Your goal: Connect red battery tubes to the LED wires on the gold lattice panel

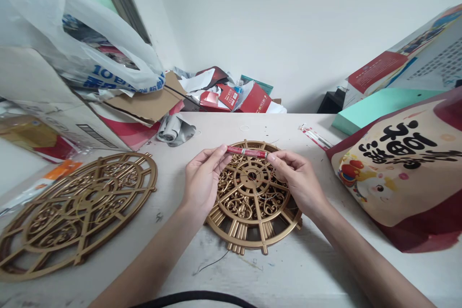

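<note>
Between my two hands, a slim red pen-like stick (249, 152) with silvery bands is held level. My left hand (205, 175) pinches its left end with thumb and fingertips. The right end sits in the closed fingers of my right hand (298, 173). Directly beneath lies a round gold openwork clock-face-like frame (260, 231) with scrollwork and Roman-numeral bars, partly covered by my hands. Fine thread or wire crosses its middle. A similar gold openwork frame (88, 236) lies on the table to the left.
On the right stands a red and cream printed bag (390, 178), near a mint-green box (382, 106). Slim wrapped sticks (314, 135) lie beside the bag. At left are a white carton (68, 125), a plastic bag (108, 65) and a grey roll (175, 130). Papers (231, 96) pile behind the table (288, 269).
</note>
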Demonstrator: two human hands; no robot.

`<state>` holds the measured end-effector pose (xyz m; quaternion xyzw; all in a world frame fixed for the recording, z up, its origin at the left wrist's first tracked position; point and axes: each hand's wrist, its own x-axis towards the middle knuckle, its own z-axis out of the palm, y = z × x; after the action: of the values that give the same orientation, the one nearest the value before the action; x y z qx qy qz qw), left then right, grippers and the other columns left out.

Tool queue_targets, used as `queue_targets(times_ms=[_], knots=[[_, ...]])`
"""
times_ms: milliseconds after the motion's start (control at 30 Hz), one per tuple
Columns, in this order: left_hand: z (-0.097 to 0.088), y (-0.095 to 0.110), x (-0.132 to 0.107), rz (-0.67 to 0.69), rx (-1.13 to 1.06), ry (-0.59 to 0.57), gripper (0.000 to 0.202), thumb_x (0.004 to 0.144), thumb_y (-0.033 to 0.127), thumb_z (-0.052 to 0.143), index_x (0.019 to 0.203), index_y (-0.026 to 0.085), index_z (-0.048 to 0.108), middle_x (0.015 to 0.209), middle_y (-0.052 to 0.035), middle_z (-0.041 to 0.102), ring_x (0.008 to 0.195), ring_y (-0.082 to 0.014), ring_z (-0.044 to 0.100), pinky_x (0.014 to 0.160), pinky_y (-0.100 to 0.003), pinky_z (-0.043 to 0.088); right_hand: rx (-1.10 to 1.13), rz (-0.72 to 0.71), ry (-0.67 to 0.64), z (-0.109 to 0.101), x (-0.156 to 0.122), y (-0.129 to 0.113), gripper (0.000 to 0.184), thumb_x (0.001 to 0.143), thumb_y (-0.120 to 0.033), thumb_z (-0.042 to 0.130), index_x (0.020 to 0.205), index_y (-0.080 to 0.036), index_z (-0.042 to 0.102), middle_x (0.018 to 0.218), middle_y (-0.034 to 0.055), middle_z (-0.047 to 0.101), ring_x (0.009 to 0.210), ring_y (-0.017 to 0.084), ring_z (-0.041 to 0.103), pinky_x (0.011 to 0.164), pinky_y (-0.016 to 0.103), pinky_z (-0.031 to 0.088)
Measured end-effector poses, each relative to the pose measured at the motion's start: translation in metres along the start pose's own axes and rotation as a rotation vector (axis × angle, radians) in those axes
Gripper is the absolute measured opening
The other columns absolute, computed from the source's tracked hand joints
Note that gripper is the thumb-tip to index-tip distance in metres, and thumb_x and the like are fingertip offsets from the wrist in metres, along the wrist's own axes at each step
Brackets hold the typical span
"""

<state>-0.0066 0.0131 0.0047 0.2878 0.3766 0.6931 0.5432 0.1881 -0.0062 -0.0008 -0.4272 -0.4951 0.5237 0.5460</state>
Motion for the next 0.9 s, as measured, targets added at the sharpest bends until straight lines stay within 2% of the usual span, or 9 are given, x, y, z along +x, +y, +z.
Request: queue_targets(times_ms=[133,367,633,900], knots=[[-0.0008,0.0014,-0.0008,0.01,0.017,-0.005,0.019,0.069,0.019,0.09,0.072,0.012,0.072,0.086,-0.0044,0.072,0.086,-0.0104,0.068,0.084,-0.019,0.061,0.025,0.031,-0.013,0.0001,-0.0016,-0.0002,0.031,0.084,-0.052,0.079,0.083,-0.021,0.075,0.063,-0.0053,0.039,0.059,0.01,0.029,0.058,0.029,0.023],[0.0001,0.0003,-0.0029,0.048,0.06,-0.029,0.018,0.072,0.02,0.088,0.073,0.013,0.072,0.086,-0.0046,0.073,0.088,-0.0112,0.069,0.085,-0.02,0.061,0.055,0.073,-0.02,-0.0042,0.0008,0.0014,0.033,0.084,-0.052,0.079,0.082,-0.02,0.072,0.06,-0.0064,0.034,0.058,0.01,0.024,0.057,0.03,0.014],[-0.0003,0.0002,-0.0028,0.086,0.1,-0.042,0.018,0.072,0.021,0.088,0.07,0.015,0.071,0.083,-0.0035,0.072,0.084,-0.011,0.068,0.086,-0.022,0.061,0.053,0.095,-0.02,-0.0054,0.0026,0.0007,0.033,0.083,-0.05,0.08,0.076,-0.02,0.069,0.059,-0.006,0.035,0.057,0.01,0.026,0.057,0.031,0.016],[0.0012,-0.0001,-0.0023,0.069,0.093,-0.043,0.021,0.072,0.023,0.088,0.072,0.013,0.069,0.084,-0.0043,0.071,0.086,-0.0115,0.068,0.089,-0.024,0.059,0.059,0.091,-0.029,-0.007,0.0039,-0.0007,0.031,0.083,-0.05,0.08,0.082,-0.02,0.073,0.06,-0.0057,0.036,0.058,0.011,0.026,0.057,0.031,0.017]])
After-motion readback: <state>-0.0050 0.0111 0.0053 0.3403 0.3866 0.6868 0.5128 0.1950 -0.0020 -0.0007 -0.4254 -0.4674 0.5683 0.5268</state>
